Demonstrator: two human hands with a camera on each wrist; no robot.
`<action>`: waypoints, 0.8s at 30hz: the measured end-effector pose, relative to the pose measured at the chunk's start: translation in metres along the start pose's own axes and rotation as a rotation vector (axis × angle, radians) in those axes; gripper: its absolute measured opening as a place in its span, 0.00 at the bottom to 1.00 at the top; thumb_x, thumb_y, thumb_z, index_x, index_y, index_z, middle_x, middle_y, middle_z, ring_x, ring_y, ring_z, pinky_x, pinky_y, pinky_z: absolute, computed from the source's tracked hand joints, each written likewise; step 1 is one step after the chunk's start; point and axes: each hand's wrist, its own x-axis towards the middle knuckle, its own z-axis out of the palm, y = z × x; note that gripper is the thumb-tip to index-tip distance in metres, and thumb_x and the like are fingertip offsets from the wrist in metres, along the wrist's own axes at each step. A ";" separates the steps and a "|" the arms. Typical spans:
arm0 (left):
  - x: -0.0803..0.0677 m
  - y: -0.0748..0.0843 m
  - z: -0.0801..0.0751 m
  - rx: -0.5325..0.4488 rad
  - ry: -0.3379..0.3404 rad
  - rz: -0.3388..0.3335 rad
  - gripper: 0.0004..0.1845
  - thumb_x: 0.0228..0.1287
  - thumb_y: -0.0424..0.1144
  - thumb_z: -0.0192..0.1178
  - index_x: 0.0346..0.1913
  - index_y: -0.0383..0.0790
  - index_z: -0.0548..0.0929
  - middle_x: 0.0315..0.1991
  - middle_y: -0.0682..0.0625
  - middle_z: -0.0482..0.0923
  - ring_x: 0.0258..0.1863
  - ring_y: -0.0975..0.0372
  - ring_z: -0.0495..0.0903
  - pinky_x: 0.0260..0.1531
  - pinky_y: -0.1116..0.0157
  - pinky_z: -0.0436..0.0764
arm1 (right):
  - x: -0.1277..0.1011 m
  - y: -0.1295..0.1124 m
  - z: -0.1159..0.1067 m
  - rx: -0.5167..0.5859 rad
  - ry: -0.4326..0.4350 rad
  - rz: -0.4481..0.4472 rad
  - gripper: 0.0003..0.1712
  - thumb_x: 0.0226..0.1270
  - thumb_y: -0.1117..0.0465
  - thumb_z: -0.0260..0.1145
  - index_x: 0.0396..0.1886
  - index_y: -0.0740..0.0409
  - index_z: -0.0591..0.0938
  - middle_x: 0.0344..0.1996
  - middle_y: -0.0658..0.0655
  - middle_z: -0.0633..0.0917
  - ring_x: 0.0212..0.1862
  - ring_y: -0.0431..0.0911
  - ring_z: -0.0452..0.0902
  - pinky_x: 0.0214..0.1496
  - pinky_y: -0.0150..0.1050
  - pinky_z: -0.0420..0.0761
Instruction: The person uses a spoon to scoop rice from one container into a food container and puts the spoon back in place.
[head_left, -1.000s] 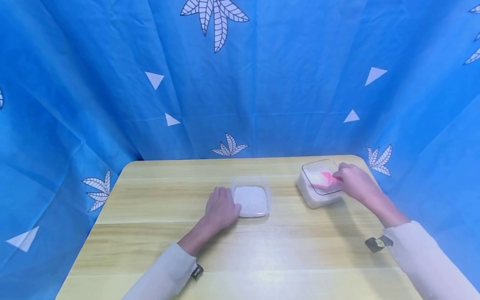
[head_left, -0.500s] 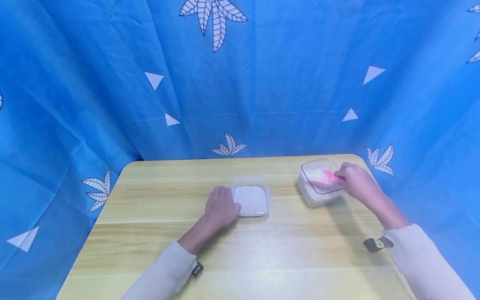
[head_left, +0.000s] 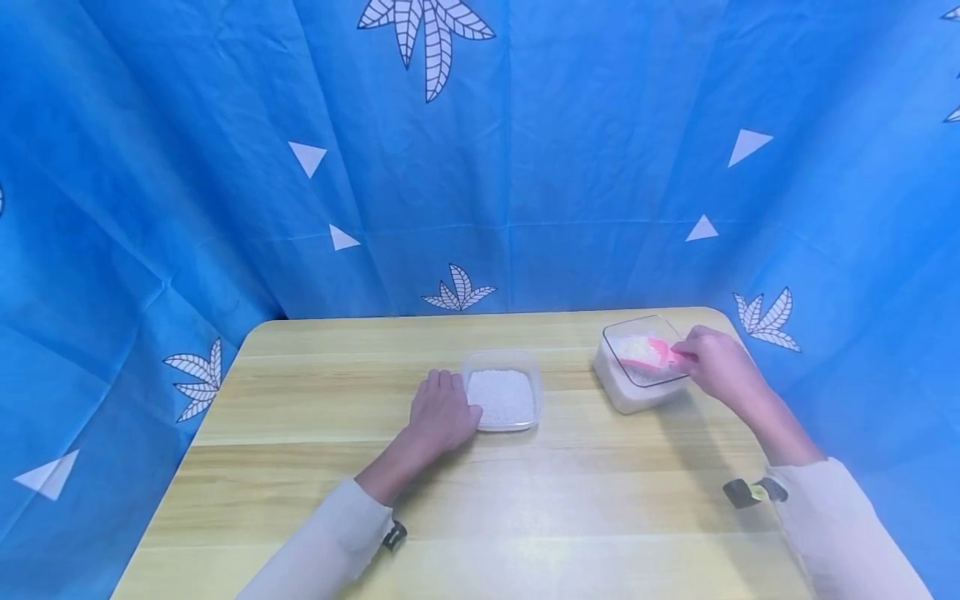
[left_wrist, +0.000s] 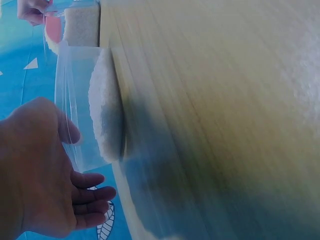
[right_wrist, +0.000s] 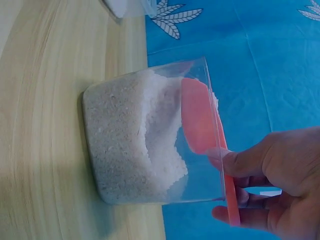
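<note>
My right hand (head_left: pixel 716 358) holds a pink scoop (right_wrist: pixel 196 115) by its handle, thumb on one side and fingers on the other. White, rice-like grains are heaped on the scoop, inside the mouth of a tall clear container (right_wrist: pixel 115 145) filled partway with the same grains. A hollow shows in their surface. At the table's middle is a lower clear plastic tub (left_wrist: pixel 82 100), also part full of white grains (head_left: pixel 501 398). My left hand (head_left: pixel 442 412) rests against this tub's left side, thumb by the near corner, other fingers loosely extended along it.
Both containers stand on a light wooden table (head_left: pixel 315 467), the tall one near its back right corner. A blue curtain (head_left: pixel 570 167) with white leaf prints hangs behind and at both sides. Each pale sleeve has a dark device at the wrist.
The scoop has tilted more level within the tall container, with grains on it. My right hand has shifted slightly right; my left hand stays by the tub.
</note>
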 end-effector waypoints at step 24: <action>0.000 -0.004 0.002 -0.027 0.001 0.003 0.25 0.65 0.52 0.52 0.48 0.30 0.75 0.40 0.44 0.68 0.41 0.53 0.64 0.45 0.60 0.67 | -0.009 0.011 -0.004 0.082 0.021 0.068 0.18 0.58 0.66 0.77 0.48 0.71 0.88 0.34 0.65 0.87 0.37 0.58 0.82 0.43 0.57 0.81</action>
